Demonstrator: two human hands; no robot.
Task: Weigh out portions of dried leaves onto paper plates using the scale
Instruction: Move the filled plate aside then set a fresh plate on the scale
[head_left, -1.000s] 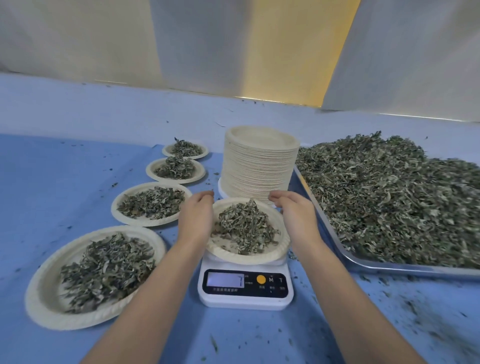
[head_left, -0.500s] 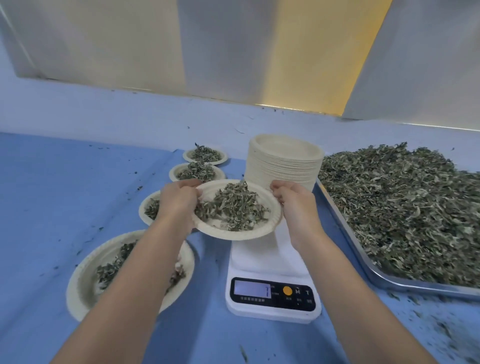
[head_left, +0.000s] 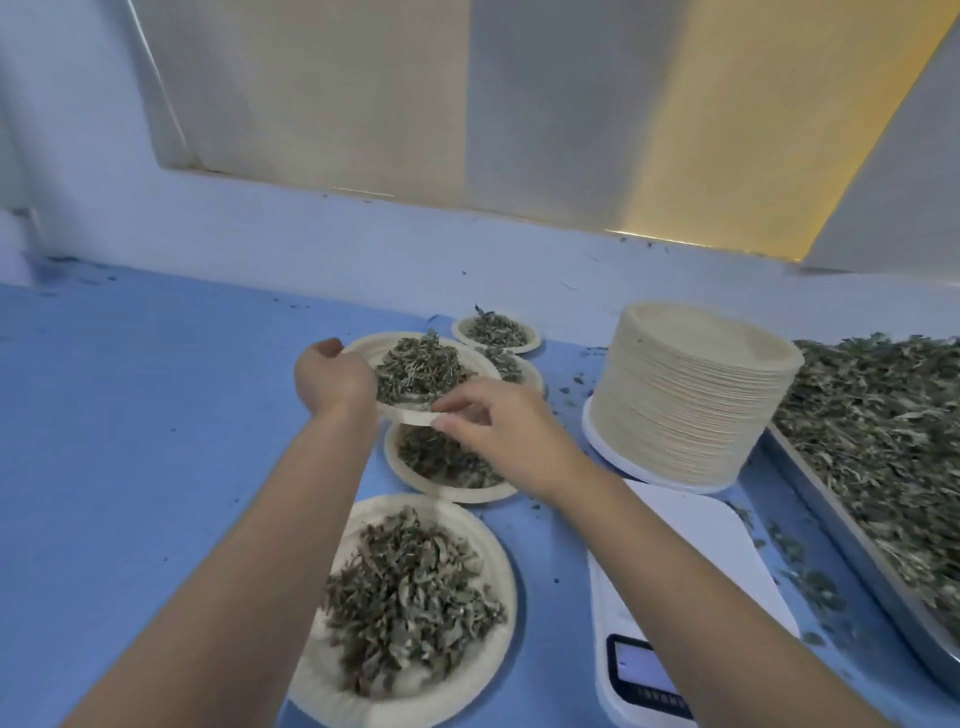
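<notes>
A blue table (head_left: 156, 441) carries everything. Four paper plates with dried leaves (head_left: 415, 613) lie in a row from the near edge toward the far edge. Right of the row stand a tall stack of empty plates (head_left: 691, 395) and a white scale (head_left: 691, 587). A metal tray of leaves (head_left: 883, 457) lies at the right edge. Small leaf crumbs (head_left: 810, 587) are scattered near the tray.

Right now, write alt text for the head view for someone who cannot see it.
Two bare hands, left hand and right hand, hold a paper plate of dried leaves above a row of filled plates on a blue table. To the right sit a white scale, a stack of empty plates and a tray of loose leaves.
</notes>
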